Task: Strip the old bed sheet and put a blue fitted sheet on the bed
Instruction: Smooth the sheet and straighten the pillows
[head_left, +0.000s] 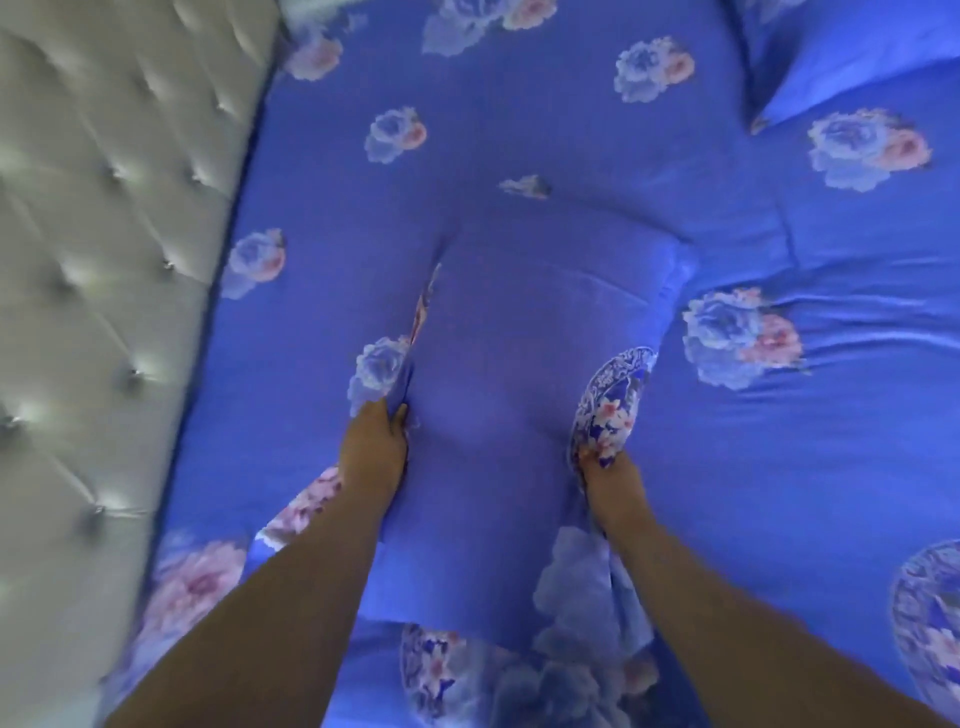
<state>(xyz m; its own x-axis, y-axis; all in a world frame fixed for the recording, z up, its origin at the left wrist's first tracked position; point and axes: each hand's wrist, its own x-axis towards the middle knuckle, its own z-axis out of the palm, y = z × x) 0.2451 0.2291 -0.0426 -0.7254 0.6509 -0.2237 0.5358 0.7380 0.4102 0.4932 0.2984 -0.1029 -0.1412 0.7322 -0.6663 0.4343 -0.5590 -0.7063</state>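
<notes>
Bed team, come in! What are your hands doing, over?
Both hands gripping: left hand, right hand on the blue pillow's sides. Flowered blue sheet already spread. Second pillow at far corner.

Single head-worn wide-angle view, looking steeply down, close over the bed (311, 218), headboard (104, 260) along left edge

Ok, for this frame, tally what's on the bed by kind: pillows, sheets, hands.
Pillows: 2 (pillow being held, second pillow at the far right)
Floral blue sheet: 1
Hands: 2 (left hand, right hand), each gripping the held pillow
Total: 5
</notes>
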